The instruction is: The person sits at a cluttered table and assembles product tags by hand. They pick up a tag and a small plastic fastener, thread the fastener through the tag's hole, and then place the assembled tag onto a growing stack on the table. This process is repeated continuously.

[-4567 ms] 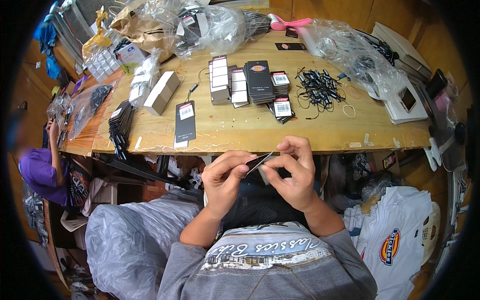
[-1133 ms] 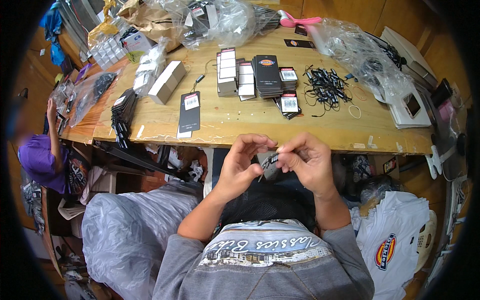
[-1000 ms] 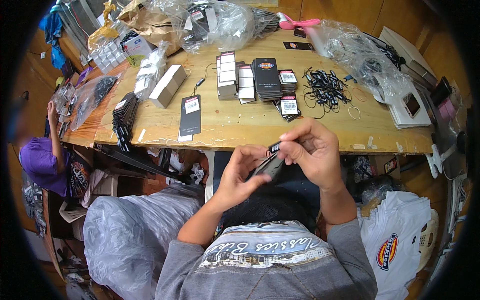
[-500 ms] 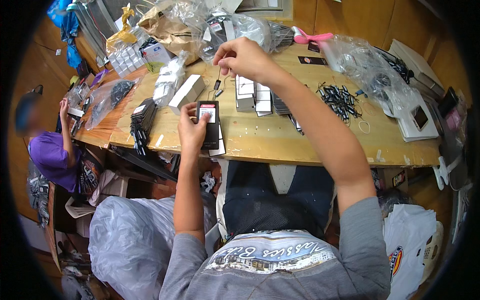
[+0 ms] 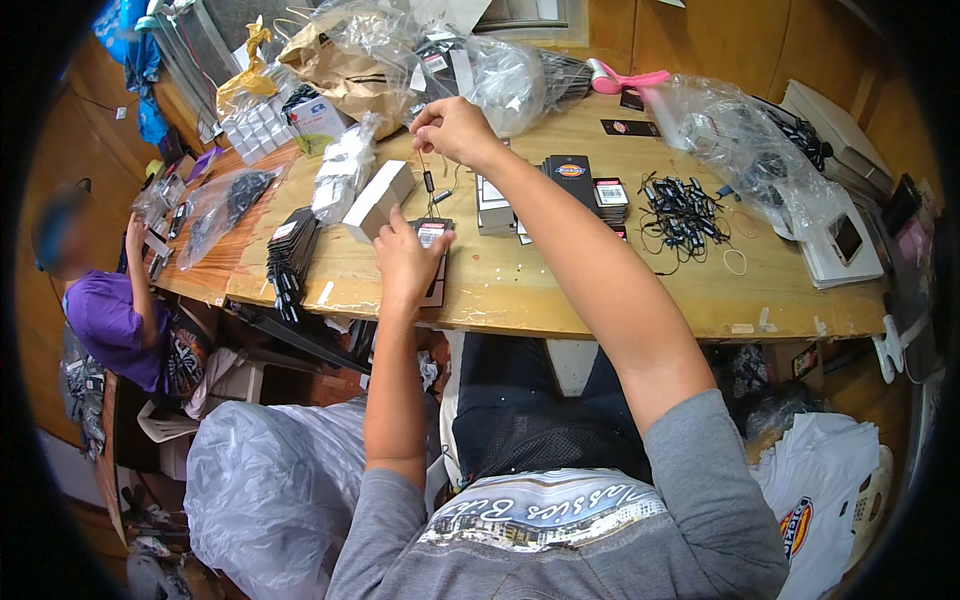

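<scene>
Tag (image 5: 431,230) and cord (image 5: 429,182) were close to the person's shirt a second ago, off the front edge of the desk (image 5: 500,290), and now both are over the desk. Half a second ago the left hand (image 5: 408,258) gripped the black tag from its side, but now its fingers are spread over it. The right hand (image 5: 460,130) has moved a little to the left, and the top stack of black tags (image 5: 568,178) shows better past the arm. The tag lies near the desk's front edge, left of the middle, partly under the left hand, with its white and red label peeking out by the thumb. The cord goes up from the tag toward the back edge, to the right hand. The left hand is fairly wide, and its thumb lies across the tag; I cannot tell how hard it presses. The right hand is pinched tight, with the cord between thumb and finger. A long white box (image 5: 380,203) is just beyond the left hand's fingertips, and a fan of black tags (image 5: 290,255) lies to its left, by the front edge.
</scene>
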{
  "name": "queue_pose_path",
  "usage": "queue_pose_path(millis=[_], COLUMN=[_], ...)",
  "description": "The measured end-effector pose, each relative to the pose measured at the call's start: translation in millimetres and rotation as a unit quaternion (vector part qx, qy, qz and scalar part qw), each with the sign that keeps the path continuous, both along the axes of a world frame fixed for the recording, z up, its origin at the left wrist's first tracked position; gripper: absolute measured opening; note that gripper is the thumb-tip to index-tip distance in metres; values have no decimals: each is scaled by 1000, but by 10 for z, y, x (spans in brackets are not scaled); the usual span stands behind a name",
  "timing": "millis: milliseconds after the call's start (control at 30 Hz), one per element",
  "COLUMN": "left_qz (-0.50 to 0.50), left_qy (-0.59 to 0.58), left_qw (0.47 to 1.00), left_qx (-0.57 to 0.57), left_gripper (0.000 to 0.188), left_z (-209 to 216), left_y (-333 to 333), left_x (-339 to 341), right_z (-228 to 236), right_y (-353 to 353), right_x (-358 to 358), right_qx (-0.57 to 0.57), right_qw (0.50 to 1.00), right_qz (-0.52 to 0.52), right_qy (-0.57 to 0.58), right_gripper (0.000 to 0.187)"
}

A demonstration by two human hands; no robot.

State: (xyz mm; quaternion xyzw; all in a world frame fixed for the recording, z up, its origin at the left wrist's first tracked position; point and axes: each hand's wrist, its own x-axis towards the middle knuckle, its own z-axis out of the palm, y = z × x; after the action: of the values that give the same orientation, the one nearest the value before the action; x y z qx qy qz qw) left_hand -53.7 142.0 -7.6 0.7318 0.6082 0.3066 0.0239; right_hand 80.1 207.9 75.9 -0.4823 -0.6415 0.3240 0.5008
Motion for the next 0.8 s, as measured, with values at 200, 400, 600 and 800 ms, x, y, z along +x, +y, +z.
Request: queue_pose_path(millis=[200, 400, 600, 800], left_qz=[11, 18, -1, -52], left_qy=[30, 67, 157, 57], left_qw=[1000, 997, 982, 997], left_qx=[0, -21, -105, 29], left_gripper=[56, 42, 53, 41], left_z=[-40, -1, 189, 197], left_y=[73, 71, 115, 391], left_x=[53, 67, 25, 159], right_z=[1, -1, 128, -13], right_y=[90, 104, -168, -423], right_x=[-10, 423, 1150, 1666], right_qx=[67, 153, 72, -73], right_qw=[996, 935, 940, 935], right_qz=[17, -137, -106, -70], right_qy=[-57, -289, -316, -339], right_gripper=[18, 40, 24, 36])
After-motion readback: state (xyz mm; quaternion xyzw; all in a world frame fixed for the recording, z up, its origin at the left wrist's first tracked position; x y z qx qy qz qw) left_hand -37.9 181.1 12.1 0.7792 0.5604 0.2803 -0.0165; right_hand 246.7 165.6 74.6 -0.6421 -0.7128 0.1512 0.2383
